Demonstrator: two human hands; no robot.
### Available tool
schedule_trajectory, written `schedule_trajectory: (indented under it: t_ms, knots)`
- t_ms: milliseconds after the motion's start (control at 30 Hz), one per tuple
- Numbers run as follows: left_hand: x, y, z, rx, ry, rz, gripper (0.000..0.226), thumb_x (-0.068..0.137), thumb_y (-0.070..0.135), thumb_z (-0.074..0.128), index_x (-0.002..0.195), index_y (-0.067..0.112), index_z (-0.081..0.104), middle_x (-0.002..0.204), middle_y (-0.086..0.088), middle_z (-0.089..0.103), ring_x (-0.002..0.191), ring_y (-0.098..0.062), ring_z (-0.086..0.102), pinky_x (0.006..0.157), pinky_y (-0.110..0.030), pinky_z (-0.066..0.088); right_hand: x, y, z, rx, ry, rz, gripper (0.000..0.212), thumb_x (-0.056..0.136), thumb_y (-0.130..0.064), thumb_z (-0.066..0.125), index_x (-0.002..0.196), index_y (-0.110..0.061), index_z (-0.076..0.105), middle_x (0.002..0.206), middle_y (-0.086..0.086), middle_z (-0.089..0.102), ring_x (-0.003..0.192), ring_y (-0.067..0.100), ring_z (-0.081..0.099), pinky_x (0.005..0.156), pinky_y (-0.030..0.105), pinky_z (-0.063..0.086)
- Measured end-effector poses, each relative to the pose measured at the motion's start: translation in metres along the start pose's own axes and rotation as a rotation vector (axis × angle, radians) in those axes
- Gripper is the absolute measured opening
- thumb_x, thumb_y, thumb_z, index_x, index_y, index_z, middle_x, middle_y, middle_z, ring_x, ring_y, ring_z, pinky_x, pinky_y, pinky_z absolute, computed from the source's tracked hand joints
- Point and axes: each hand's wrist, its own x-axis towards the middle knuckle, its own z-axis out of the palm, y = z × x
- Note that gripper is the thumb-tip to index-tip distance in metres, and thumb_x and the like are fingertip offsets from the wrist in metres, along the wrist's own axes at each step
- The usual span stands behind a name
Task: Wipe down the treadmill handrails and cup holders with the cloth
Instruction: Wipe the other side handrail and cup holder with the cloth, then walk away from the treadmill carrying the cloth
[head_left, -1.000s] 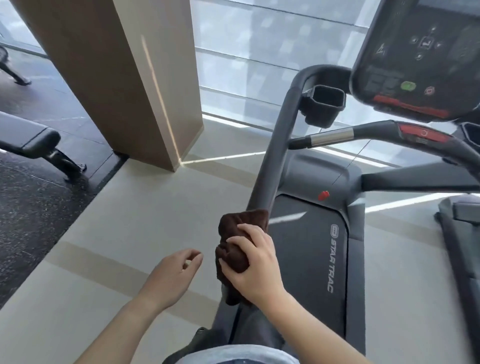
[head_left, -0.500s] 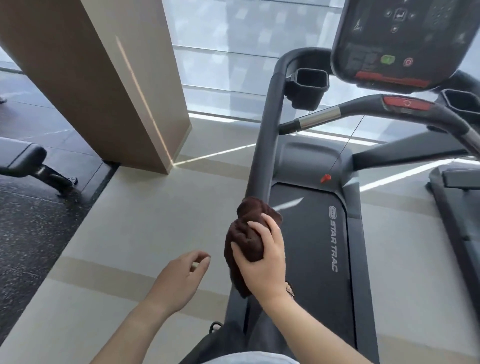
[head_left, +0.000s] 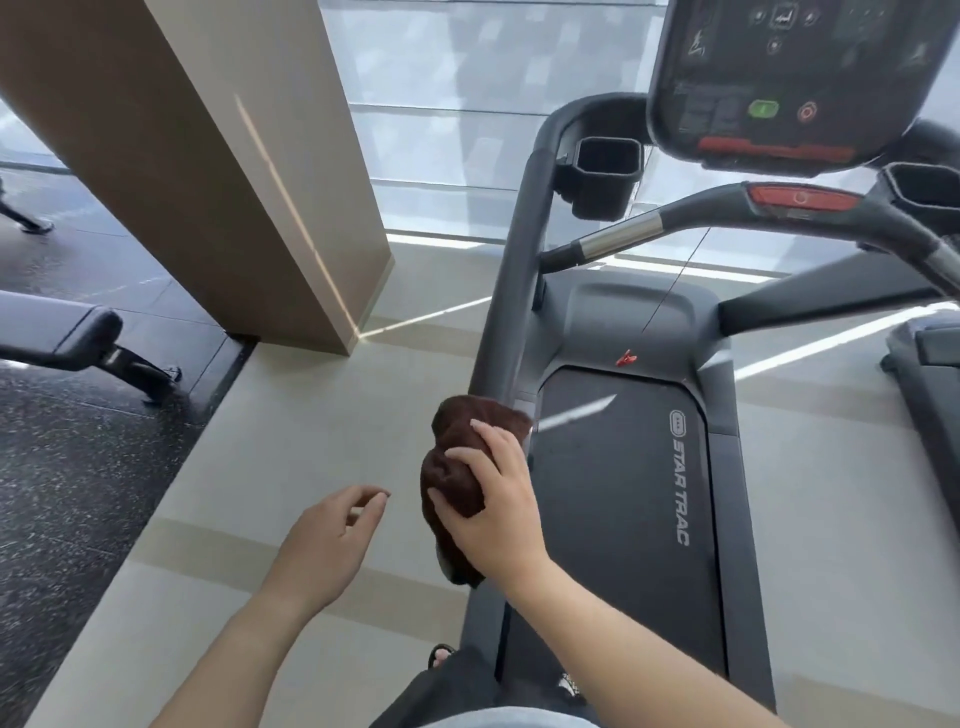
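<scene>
Two hands: the right hand (head_left: 493, 499) and the left hand (head_left: 327, 545), both bare, both reaching in from the bottom of the view.
One cloth: a dark brown cloth (head_left: 457, 457), bunched up, wrapped over the left handrail (head_left: 511, 280) of the treadmill.
Two cup holders: the left cup holder (head_left: 605, 179) sits at the top of the left handrail, just beside the console (head_left: 789, 78); the right cup holder (head_left: 924, 189) shows only in part at the edge, on the far side of the console.
One cross bar: a grey bar (head_left: 727, 218) runs out from the left handrail under the console, with a red strip on it.
Cloth and fingers: the right fingers (head_left: 462, 454) lie spread over the top of the cloth, pressing it to the rail; the thumb curls round the near side; brown fabric shows above the fingertips and hangs below the palm.
Right hand grip: clamped on the cloth.
Left hand: holding nothing, fingers loosely curled and apart, just beside the cloth on the side away from the belt (head_left: 618, 519), not touching it.
Cloth's long axis: along the left handrail, which runs from the cloth away towards the left cup holder.
Belt: beside the left handrail, marked STAR TRAC.
</scene>
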Motion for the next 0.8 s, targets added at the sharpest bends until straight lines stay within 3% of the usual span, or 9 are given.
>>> schedule_trajectory:
  t_ms: [100, 200, 400, 500, 600, 800]
  knots:
    - [0.001, 0.016, 0.003, 0.011, 0.023, 0.018, 0.014, 0.092, 0.032, 0.049, 0.095, 0.034, 0.062, 0.095, 0.015, 0.067, 0.091, -0.002, 0.060, 0.070, -0.018, 0.041, -0.025, 0.015, -0.014, 0.053, -0.043, -0.061, 0.031, 0.075, -0.023, 0.075, 0.103, -0.023, 0.061, 0.134, -0.006, 0.047, 0.128, 0.019, 0.041, 0.106, 0.033, 0.035]
    - [0.002, 0.041, 0.013, 0.034, 0.058, 0.064, 0.015, 0.092, 0.033, 0.049, 0.096, 0.032, 0.064, 0.093, 0.017, 0.067, 0.087, 0.005, 0.057, 0.069, -0.014, 0.039, -0.033, 0.035, -0.042, 0.046, -0.030, 0.008, 0.030, 0.075, -0.028, 0.074, 0.101, -0.030, 0.061, 0.128, -0.017, 0.046, 0.123, 0.007, 0.043, 0.104, 0.019, 0.032]
    - [-0.004, 0.098, 0.070, 0.026, 0.007, 0.215, 0.017, 0.093, 0.034, 0.047, 0.100, 0.036, 0.063, 0.096, 0.021, 0.063, 0.089, 0.002, 0.056, 0.068, -0.015, 0.041, -0.059, 0.075, -0.107, -0.040, 0.030, 0.195, 0.024, 0.075, -0.038, 0.070, 0.097, -0.032, 0.061, 0.120, -0.015, 0.053, 0.117, 0.009, 0.047, 0.100, 0.020, 0.035]
    - [-0.003, 0.123, 0.108, 0.051, -0.092, 0.300, 0.017, 0.093, 0.036, 0.046, 0.102, 0.033, 0.061, 0.097, 0.020, 0.062, 0.091, 0.003, 0.055, 0.069, -0.012, 0.039, -0.085, 0.091, -0.134, -0.071, 0.055, 0.257, 0.024, 0.075, -0.036, 0.071, 0.096, -0.027, 0.063, 0.119, -0.011, 0.056, 0.115, 0.014, 0.049, 0.099, 0.024, 0.038]
    - [-0.007, 0.144, 0.140, 0.115, -0.243, 0.399, 0.013, 0.093, 0.037, 0.045, 0.097, 0.041, 0.057, 0.092, 0.029, 0.058, 0.088, 0.009, 0.053, 0.069, -0.009, 0.037, -0.111, 0.099, -0.161, -0.103, 0.127, 0.322, 0.024, 0.075, -0.034, 0.072, 0.096, -0.024, 0.065, 0.117, -0.009, 0.058, 0.113, 0.015, 0.051, 0.098, 0.028, 0.040]
    - [-0.010, 0.194, 0.197, 0.259, -0.535, 0.651, 0.016, 0.093, 0.037, 0.046, 0.096, 0.038, 0.061, 0.093, 0.021, 0.062, 0.087, 0.009, 0.055, 0.070, -0.010, 0.038, -0.173, 0.105, -0.213, -0.184, 0.412, 0.542, 0.029, 0.074, -0.035, 0.074, 0.099, -0.027, 0.065, 0.122, -0.010, 0.056, 0.117, 0.009, 0.048, 0.103, 0.017, 0.032]
